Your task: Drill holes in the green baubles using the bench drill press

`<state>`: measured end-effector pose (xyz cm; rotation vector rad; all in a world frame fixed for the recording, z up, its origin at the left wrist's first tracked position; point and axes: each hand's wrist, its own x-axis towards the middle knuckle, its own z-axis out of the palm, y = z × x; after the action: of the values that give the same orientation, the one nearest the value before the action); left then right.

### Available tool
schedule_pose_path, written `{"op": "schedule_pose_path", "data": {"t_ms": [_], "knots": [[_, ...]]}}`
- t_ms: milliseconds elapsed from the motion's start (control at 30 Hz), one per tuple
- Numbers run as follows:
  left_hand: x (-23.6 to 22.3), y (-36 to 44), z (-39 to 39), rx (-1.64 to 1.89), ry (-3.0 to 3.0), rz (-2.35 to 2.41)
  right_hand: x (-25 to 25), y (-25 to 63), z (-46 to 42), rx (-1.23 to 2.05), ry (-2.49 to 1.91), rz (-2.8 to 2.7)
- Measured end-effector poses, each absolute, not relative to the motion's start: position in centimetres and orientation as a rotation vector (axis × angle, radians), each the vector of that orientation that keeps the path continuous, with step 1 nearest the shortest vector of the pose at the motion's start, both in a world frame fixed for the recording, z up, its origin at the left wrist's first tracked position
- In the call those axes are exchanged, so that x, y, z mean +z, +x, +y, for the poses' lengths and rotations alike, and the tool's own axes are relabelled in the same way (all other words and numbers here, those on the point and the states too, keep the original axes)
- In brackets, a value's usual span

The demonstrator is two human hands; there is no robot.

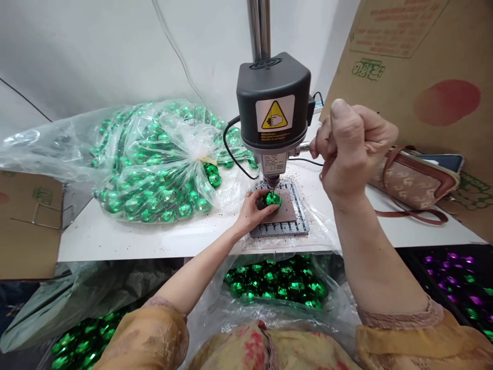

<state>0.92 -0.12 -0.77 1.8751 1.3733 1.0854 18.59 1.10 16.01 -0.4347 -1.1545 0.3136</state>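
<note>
Under the drill press (273, 103), my left hand (256, 209) grips a shiny green faceted ball (273, 199) between thumb and fingers. The drill bit reaches down to the ball's top; whether it has entered the ball I cannot make out. The ball is over a brown board (288, 209) on the grey slotted base plate (302, 226). My right hand (348, 146) is closed in a fist at the press's right side, around the feed handle (303, 147); most of that handle is hidden by the fingers.
A clear plastic bag (154, 159) full of green balls lies left on the white table (127, 244). An open bag of green balls (277, 282) hangs below the front edge. Cardboard boxes (404, 92) and a patterned handbag (419, 177) are at right. Dark shavings dot the tabletop.
</note>
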Motion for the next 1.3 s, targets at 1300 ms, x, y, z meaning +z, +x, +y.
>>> {"op": "schedule_pose_path", "data": {"t_ms": [1300], "knots": [[-1.3, 1.9, -0.7, 1.099, 1.867, 1.343, 10.2, 19.1, 0.5, 0.106, -0.212, -1.22]]}}
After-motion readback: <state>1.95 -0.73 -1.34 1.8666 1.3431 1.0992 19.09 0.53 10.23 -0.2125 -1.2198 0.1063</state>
